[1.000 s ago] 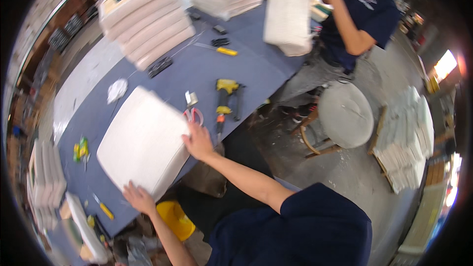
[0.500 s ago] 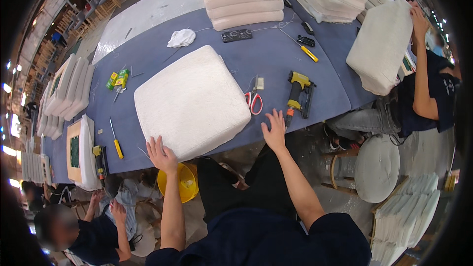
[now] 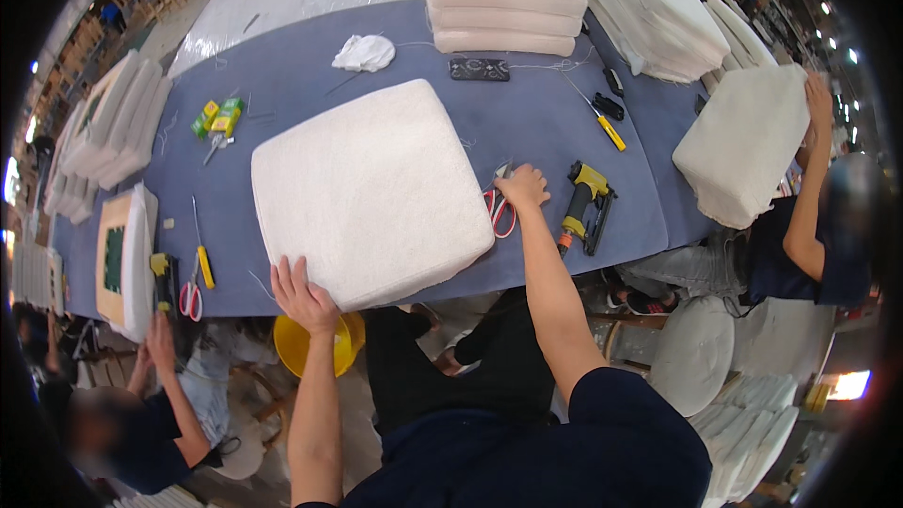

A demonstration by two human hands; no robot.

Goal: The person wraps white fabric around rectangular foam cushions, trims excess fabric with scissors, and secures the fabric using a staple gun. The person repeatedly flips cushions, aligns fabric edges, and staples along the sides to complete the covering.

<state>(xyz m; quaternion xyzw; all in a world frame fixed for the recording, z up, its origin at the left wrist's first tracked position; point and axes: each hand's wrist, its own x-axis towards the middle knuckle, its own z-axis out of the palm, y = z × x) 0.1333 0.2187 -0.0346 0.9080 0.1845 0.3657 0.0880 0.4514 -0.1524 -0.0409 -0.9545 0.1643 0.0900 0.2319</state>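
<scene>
Two hands are yours at the near edge of the blue worktop (image 3: 310, 85). Your left hand (image 3: 303, 296) lies open, fingers spread, on the near corner of the white square cushion (image 3: 369, 190), which sits flat on the worktop between both hands. Your right hand (image 3: 523, 186) is just beside the cushion's right edge, fingers curled down onto the red-handled scissors (image 3: 499, 207); whether it grips them you cannot tell. Farther right lies a yellow nail gun (image 3: 585, 205), near the worktop's near edge.
</scene>
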